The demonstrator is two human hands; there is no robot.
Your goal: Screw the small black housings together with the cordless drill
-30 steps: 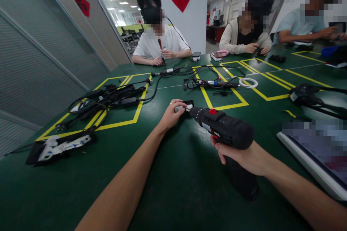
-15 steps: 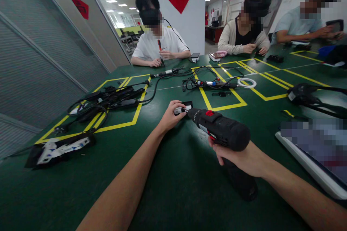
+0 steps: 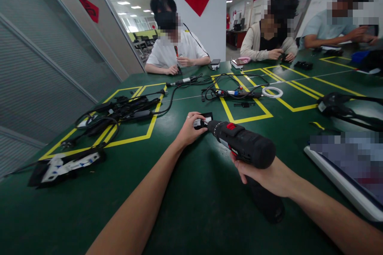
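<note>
My right hand (image 3: pixel 266 175) grips a black cordless drill (image 3: pixel 243 145) with a red switch, its chuck pointing away from me at a small black and white part (image 3: pixel 202 121) on the green table (image 3: pixel 191 191). My left hand (image 3: pixel 189 129) pinches that part and holds it down on the table, just left of the drill's tip. The drill tip touches or nearly touches the part. The drill's handle and battery base lie below my right hand.
A tangle of black cables and adapters (image 3: pixel 119 109) lies left inside yellow tape lines. A black and white piece (image 3: pixel 66 165) sits near left. A white ring (image 3: pixel 272 92) and tools lie ahead. Three people sit at the far side. A flat tray (image 3: pixel 344 183) is at right.
The drill and my left hand stay on the small part; the drill has shifted only slightly. The view has moved a little.
</note>
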